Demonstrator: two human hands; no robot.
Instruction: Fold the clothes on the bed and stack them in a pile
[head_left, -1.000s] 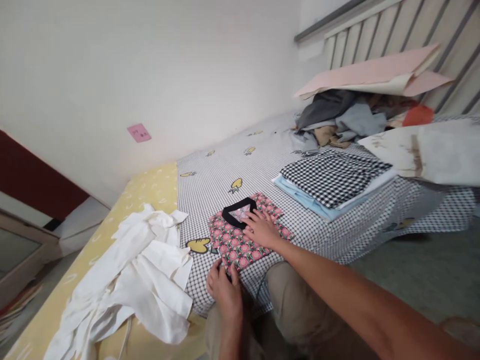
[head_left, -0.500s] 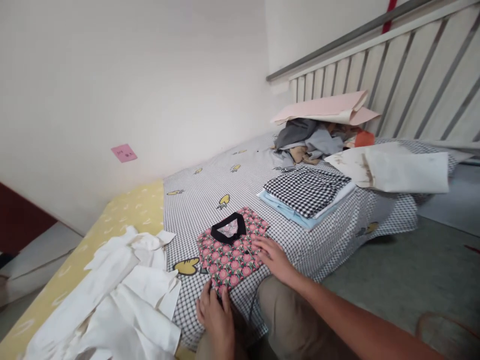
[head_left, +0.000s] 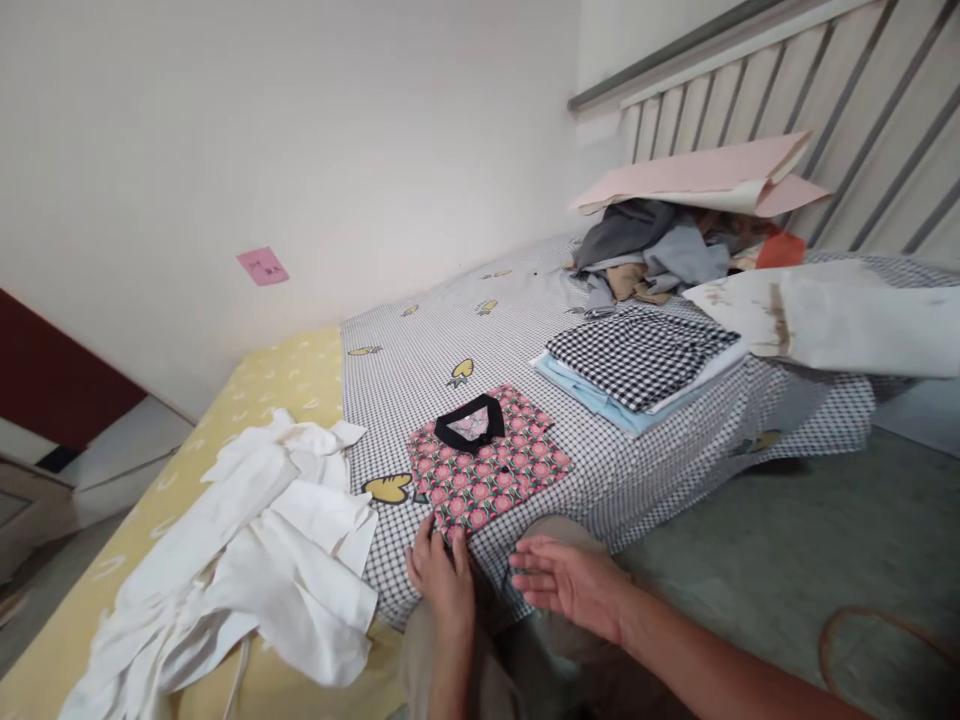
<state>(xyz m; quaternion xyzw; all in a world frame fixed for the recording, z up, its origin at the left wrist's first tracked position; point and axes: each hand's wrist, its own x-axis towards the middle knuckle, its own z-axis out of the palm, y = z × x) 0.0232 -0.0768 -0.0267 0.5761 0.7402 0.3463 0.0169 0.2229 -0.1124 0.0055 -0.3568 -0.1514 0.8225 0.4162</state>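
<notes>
A folded shirt (head_left: pixel 487 470) with a pink floral print and a black collar lies flat on the checked bed sheet, collar facing away from me. At its near left corner is my left hand (head_left: pixel 444 580), thumb and fingers apart, fingertips at the hem. My right hand (head_left: pixel 574 585) is off the cloth, above my knee, its fingers stretched out and nothing in it. Left of the shirt lies a crumpled heap of white clothes (head_left: pixel 285 560). To the right sits a folded stack with a black-and-white checked garment (head_left: pixel 641 355) on top of light blue and white ones.
Farther back is a jumbled pile of grey and brown clothes (head_left: pixel 645 245) under a pink sheet of card (head_left: pixel 697 180). A whitish folded piece (head_left: pixel 855 320) lies by the slatted bed rail (head_left: pixel 795 90). The sheet (head_left: pixel 420 370) drops over the bed's near edge toward the floor.
My right hand has lifted off the shirt's right side and drawn back toward me. The left hand stays by the near left corner. The view has shifted a little.
</notes>
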